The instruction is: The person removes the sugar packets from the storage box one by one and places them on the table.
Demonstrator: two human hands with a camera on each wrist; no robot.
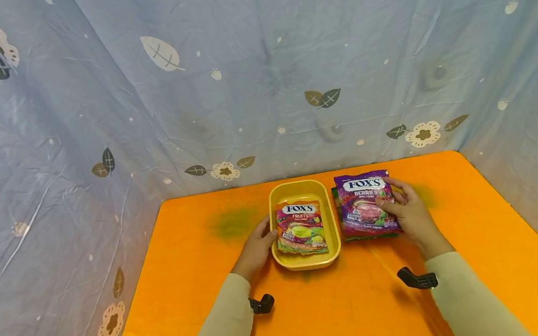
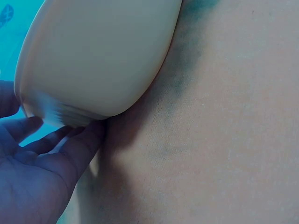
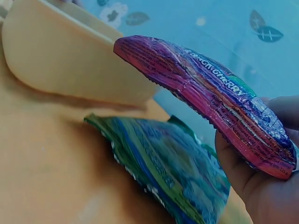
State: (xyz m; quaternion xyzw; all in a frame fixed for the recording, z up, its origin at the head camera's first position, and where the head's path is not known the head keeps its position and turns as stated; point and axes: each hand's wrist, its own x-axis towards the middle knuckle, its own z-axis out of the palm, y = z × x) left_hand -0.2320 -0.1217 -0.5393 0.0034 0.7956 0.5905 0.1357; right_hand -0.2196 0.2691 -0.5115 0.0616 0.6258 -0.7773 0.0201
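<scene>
My right hand (image 1: 415,220) holds a purple bag of Fox's Berries candy (image 1: 358,200) by its right side, thumb on the front. In the right wrist view, that purple bag (image 3: 205,100) is raised above a green candy bag (image 3: 170,163) lying on the table. From the head, only thin edges of the green bag show. To the left stands a yellow plastic tray (image 1: 307,265) with a Fox's Fruits candy bag (image 1: 300,232) inside. My left hand (image 1: 254,249) grips the tray's left side; its fingers (image 2: 77,147) reach against the outer wall, thumb near the rim.
An orange table (image 1: 202,282) carries everything. Blue fabric with leaf and flower prints (image 1: 252,94) hangs along the back and both sides. Each wrist wears a black camera mount, such as the right mount (image 1: 418,278).
</scene>
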